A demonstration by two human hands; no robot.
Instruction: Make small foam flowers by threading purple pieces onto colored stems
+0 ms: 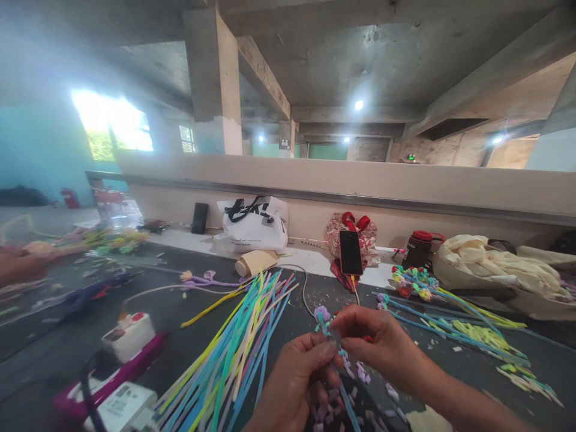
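Near the bottom middle, my left hand [302, 375] is closed around the blue stem of a pipe-cleaner flower [323, 314] with a small purple head. The stem runs down below the hand toward the bottom edge. From the right, my right hand [382, 343] pinches at the same stem just under the head; its fingertips partly hide the spot. Short purple pipe-cleaner pieces [360, 372] lie scattered on the dark table beneath both hands. Left of them spreads a large bundle of long pipe cleaners [234, 342] in blue, green, yellow and pink.
Finished pipe-cleaner flowers [416, 282] and yellow-green pieces [481, 336] lie right. A phone [351, 252] leans on a red patterned bag [332, 231], its cable trailing forward. A magenta-edged power strip [67, 396] sits at left, where another person's blurred hand [22, 264] shows.
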